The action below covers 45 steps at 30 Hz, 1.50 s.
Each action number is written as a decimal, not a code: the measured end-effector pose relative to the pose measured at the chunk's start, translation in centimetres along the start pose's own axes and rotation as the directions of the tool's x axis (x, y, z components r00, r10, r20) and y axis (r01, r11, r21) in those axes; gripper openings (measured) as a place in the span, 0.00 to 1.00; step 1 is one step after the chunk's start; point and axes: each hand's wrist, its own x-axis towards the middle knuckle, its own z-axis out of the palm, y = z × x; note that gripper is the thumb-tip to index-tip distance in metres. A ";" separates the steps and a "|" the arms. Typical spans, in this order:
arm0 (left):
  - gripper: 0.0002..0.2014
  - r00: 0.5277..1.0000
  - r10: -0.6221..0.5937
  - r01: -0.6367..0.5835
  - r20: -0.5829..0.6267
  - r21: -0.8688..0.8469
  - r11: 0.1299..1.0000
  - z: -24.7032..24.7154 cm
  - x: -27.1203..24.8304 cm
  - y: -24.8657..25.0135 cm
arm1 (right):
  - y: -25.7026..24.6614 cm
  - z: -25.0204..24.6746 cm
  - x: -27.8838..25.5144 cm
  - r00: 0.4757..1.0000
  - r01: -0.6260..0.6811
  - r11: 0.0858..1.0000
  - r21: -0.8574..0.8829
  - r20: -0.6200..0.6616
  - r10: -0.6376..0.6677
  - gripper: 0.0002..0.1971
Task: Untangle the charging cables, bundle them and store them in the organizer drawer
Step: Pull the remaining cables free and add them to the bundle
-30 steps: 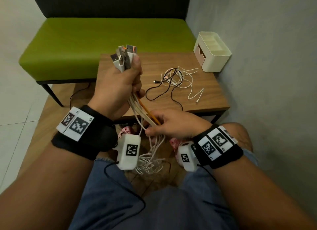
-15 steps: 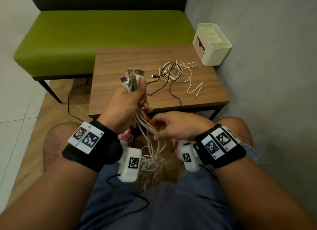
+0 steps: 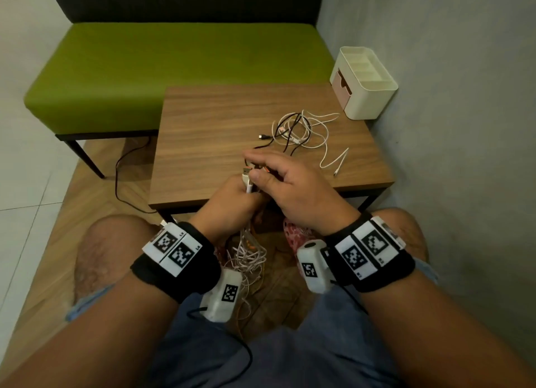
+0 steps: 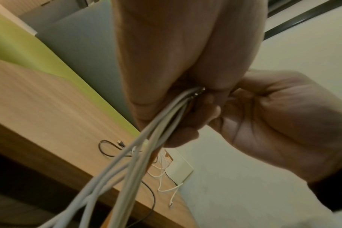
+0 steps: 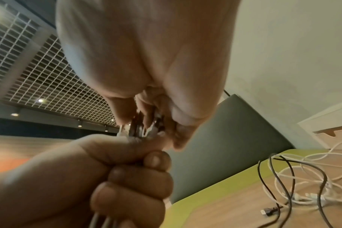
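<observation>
Gripping a bunch of cables [image 3: 249,244] in a closed fist, the left hand [image 3: 232,203] is held over the lap, just in front of the worktop [image 3: 208,132] edge. The plugs [image 3: 250,173] are kept together above the fist, seemingly so the ends line up for bundling. The right hand [image 3: 293,190] is brought in from the other side, its fingers curled over the plugs and pinching at them; which plug is taken cannot be told, as the tips are hidden in the wrist views. The slack is left to hang below the fist between the knees, where it is seen as a loose, knotted mass of thin white strands with an orange one among them. In the left wrist view the white leads [image 4: 139,154] are seen running straight and side by side out of the fist, so the upper part is judged already sorted, the lower part not.

A second tangle [image 3: 301,132] of white and black cables is left on the worktop beyond the hands, untouched, with one white end trailing toward the near edge. The organizer [image 3: 374,97] stands at the far right corner of the worktop against the wall, its pink drawer [image 3: 338,87] shut. Bundling and storing are judged not yet begun.
</observation>
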 end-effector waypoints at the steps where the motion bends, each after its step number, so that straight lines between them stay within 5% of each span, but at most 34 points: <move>1: 0.14 1.000 0.017 -0.017 0.008 0.000 1.000 -0.2 0.4 -0.2 | 0.2 0.1 0.2 1.000 -0.010 1.000 0.006 -0.011 0.010 0.21; 8: 0.05 1.000 -0.015 0.017 0.022 -0.114 0.993 -1.1 4.8 -3.7 | 3.1 0.1 4.3 0.985 -0.157 0.976 0.148 0.095 0.144 0.18; 11: 0.11 0.992 -0.125 0.114 -0.025 -0.267 0.957 -1.7 6.7 -6.1 | 5.8 -1.1 8.0 0.971 -0.206 0.968 0.141 -0.090 0.220 0.10; 15: 0.17 0.984 -0.095 0.052 -0.149 -0.266 0.962 -2.2 9.1 -7.4 | 9.6 -3.0 13.5 0.964 -0.196 0.969 -0.148 -0.211 0.163 0.06; 19: 0.20 0.983 -0.048 0.009 -0.175 -0.215 0.976 -2.5 10.6 -7.7 | 12.1 -3.1 18.4 0.992 -0.128 0.881 -0.456 -0.058 0.114 0.05; 28: 0.19 0.982 -0.014 -0.024 -0.189 -0.200 0.979 -2.7 10.9 -8.7 | 16.8 -0.6 23.8 0.890 -0.137 0.589 -0.797 0.162 0.427 0.22; 30: 0.19 0.979 -0.026 -0.017 -0.202 -0.209 0.978 -2.7 11.0 -8.6 | 17.1 -0.4 23.6 0.914 -0.130 0.618 -0.775 0.149 0.378 0.21; 33: 0.18 0.972 -0.029 -0.020 -0.232 -0.207 0.978 -2.7 11.0 -8.5 | 17.2 -0.9 22.5 0.974 -0.152 0.819 -0.553 0.055 0.218 0.19; 36: 0.18 0.973 -0.026 -0.011 -0.230 -0.160 0.987 -2.8 10.9 -8.3 | 16.7 -1.8 20.7 0.999 -0.038 0.918 -0.396 -0.026 0.030 0.14; 42: 0.17 0.977 -0.030 -0.004 -0.210 -0.163 0.987 -2.1 10.7 -7.8 | 15.6 -4.0 16.9 0.986 0.078 0.919 -0.387 -0.104 -0.128 0.12; 45: 0.16 0.978 -0.030 -0.004 -0.204 -0.166 0.986 -1.8 10.3 -7.7 | 14.6 -5.2 15.4 0.948 0.236 0.795 -0.559 -0.047 -0.315 0.08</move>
